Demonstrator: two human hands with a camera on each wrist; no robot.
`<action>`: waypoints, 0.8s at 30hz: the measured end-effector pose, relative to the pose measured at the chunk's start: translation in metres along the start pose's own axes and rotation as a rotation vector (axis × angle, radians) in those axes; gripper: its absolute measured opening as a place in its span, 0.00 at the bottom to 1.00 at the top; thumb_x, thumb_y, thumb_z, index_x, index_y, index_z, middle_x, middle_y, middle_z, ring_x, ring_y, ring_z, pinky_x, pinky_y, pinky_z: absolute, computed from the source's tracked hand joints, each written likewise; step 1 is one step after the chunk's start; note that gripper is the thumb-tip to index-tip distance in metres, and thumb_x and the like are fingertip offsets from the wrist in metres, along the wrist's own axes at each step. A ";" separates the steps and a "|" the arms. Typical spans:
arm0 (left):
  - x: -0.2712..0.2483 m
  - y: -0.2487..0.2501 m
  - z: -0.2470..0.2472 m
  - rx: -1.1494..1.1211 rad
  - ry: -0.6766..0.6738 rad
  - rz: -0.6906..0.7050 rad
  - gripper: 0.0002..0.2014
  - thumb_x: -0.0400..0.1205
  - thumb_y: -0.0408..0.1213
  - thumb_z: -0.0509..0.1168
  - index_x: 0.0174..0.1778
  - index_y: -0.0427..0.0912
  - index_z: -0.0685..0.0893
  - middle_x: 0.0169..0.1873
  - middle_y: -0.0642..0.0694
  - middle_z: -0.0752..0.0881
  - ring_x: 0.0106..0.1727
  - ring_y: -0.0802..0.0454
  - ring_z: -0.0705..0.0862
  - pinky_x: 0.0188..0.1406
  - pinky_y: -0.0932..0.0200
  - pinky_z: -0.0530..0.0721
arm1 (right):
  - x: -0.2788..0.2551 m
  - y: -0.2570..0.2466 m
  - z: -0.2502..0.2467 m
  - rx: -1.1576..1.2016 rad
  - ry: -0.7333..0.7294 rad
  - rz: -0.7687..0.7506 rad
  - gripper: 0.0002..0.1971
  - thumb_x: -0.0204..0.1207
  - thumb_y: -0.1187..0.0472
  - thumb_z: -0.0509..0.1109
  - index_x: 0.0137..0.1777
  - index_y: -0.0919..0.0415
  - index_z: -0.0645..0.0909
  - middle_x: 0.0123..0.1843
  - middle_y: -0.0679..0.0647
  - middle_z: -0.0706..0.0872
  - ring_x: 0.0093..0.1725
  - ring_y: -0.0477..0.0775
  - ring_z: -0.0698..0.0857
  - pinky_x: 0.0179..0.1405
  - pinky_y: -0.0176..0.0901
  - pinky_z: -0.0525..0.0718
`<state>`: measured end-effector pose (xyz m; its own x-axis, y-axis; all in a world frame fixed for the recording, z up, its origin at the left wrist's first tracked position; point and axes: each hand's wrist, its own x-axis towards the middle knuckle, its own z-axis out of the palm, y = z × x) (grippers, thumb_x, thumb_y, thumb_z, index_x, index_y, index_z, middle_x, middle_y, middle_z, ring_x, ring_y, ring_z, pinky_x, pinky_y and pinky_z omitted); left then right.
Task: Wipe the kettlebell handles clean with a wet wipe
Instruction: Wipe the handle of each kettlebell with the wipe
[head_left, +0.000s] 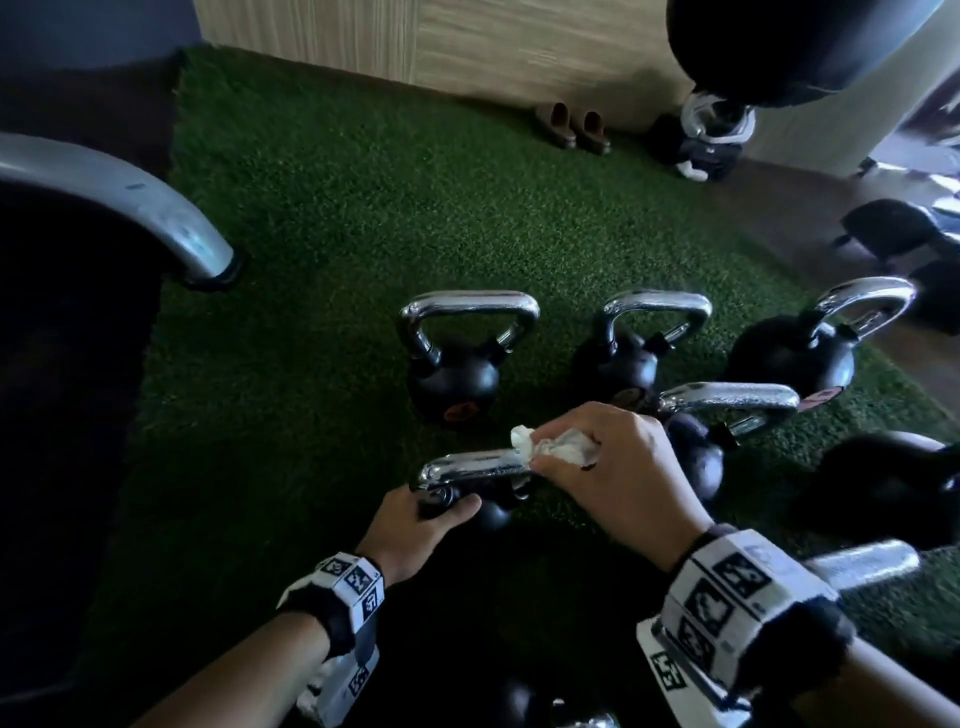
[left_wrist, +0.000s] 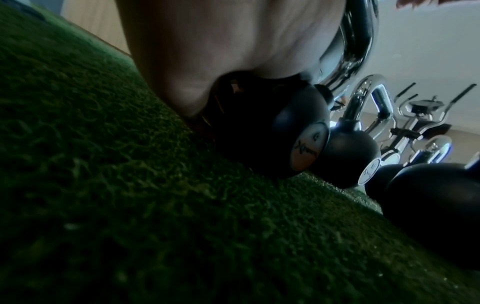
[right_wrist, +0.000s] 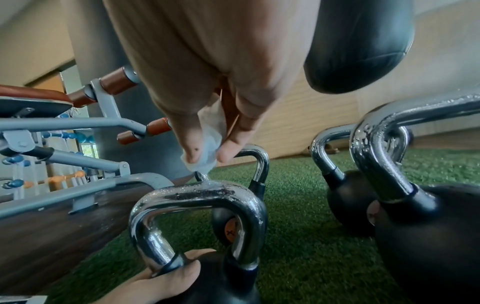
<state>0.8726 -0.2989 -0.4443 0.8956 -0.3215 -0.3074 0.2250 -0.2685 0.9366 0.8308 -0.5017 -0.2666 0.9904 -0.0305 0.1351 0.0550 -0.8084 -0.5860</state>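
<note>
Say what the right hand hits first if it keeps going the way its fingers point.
Most likely the chrome handle of the near kettlebell: the right hand pinches the wet wipe just above its top bar, fingers pointing down at it. Depth unclear.

Black wristbands (head_left: 337, 618) (white tag-marked blocks)

you are seeing round labels on the kettlebells (left_wrist: 270, 131), but their marks are blurring past reading; the wrist bands (head_left: 727, 597) are showing only coded squares.

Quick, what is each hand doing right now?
Left hand: grips the nearest kettlebell at the base of its handle, steadying it.
Right hand: fingers pinch a crumpled wet wipe at the top bar of that handle.
</note>
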 end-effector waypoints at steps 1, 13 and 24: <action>0.002 -0.001 -0.002 -0.006 -0.018 0.000 0.06 0.79 0.52 0.78 0.49 0.58 0.93 0.45 0.65 0.94 0.49 0.69 0.90 0.55 0.66 0.82 | 0.001 -0.001 0.004 0.003 0.036 -0.027 0.09 0.66 0.59 0.87 0.44 0.49 0.93 0.43 0.41 0.91 0.47 0.37 0.87 0.43 0.18 0.75; 0.014 -0.017 -0.003 -0.051 -0.061 0.034 0.26 0.68 0.71 0.77 0.58 0.62 0.91 0.55 0.54 0.94 0.61 0.55 0.91 0.73 0.40 0.82 | 0.011 -0.004 0.041 -0.030 -0.163 -0.099 0.06 0.77 0.60 0.77 0.50 0.62 0.92 0.43 0.50 0.85 0.40 0.45 0.84 0.43 0.36 0.81; 0.006 -0.004 -0.005 0.013 -0.086 0.000 0.16 0.77 0.60 0.77 0.58 0.63 0.92 0.54 0.61 0.94 0.61 0.62 0.90 0.75 0.47 0.82 | 0.007 0.002 0.027 -0.136 -0.136 -0.033 0.08 0.71 0.71 0.79 0.41 0.56 0.93 0.43 0.54 0.89 0.40 0.53 0.89 0.45 0.50 0.88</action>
<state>0.8793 -0.2951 -0.4488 0.8591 -0.3982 -0.3215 0.2198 -0.2804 0.9344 0.8414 -0.4872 -0.2886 0.9968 0.0696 0.0381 0.0793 -0.8801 -0.4681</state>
